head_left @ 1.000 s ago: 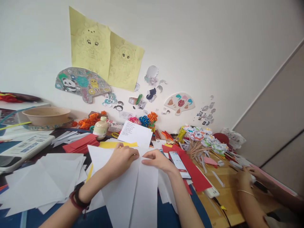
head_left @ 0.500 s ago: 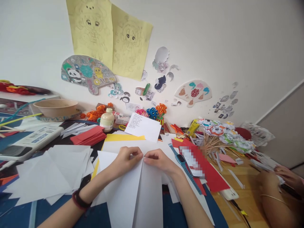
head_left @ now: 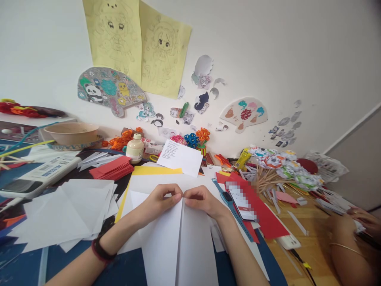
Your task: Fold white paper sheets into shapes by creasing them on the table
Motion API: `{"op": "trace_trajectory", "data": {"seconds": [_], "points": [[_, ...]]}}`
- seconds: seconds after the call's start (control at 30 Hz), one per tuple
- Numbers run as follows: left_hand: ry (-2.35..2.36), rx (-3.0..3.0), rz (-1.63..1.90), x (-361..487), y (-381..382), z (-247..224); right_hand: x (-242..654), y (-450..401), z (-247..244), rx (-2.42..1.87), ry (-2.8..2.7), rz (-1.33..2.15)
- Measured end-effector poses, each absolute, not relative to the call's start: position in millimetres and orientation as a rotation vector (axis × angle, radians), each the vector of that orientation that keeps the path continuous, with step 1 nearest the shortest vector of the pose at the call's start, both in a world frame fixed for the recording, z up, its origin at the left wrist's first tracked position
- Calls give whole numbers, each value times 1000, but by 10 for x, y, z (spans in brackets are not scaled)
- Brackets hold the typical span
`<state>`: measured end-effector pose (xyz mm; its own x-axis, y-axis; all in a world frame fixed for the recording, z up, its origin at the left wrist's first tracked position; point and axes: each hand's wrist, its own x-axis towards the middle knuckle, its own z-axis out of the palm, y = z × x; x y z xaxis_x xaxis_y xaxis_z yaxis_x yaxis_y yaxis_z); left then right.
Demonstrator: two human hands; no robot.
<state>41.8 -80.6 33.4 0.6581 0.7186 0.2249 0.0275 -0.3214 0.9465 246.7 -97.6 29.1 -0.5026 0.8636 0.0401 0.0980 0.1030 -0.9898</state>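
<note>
In the middle of the head view my left hand (head_left: 165, 200) pinches the far end of a folded sheet of white paper (head_left: 163, 246). Close beside it, my right hand (head_left: 203, 200) pinches the same end, and the fingertips of both hands nearly meet. The sheet hangs toward me with a lengthwise fold running down between its two halves. Beneath my hands lie more white sheets and a yellow sheet (head_left: 157, 171). To the left of my forearm is a loose stack of white paper (head_left: 64, 212).
Red paper strips (head_left: 111, 167), a glue bottle (head_left: 135, 148) and a handwritten card (head_left: 180, 158) stand behind. A phone (head_left: 242, 202), a blue watch (head_left: 226, 197) and red paper (head_left: 272, 222) lie right. Another person's hands (head_left: 347, 228) work at the right edge.
Both my hands, still pinching the paper, have shifted slightly to the right. The near part of the folded sheet has swung right too.
</note>
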Motion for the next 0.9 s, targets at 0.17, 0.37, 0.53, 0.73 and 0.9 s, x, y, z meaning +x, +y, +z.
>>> {"op": "trace_trajectory", "data": {"seconds": [0.17, 0.37, 0.53, 0.73, 0.9], "points": [[625, 1762, 793, 413, -815, 336, 2483, -996, 320, -940, -1724, 1466], [646, 1745, 786, 416, -823, 355, 2483, -989, 321, -961, -1719, 1428], [669, 1777, 755, 423, -815, 362, 2483, -976, 327, -1015, -1786, 1325], [695, 1795, 739, 432, -789, 333, 2483, -959, 331, -1052, -1818, 1253], [741, 1802, 762, 433, -793, 335, 2510, -944, 303, -1054, -1789, 1259]]}}
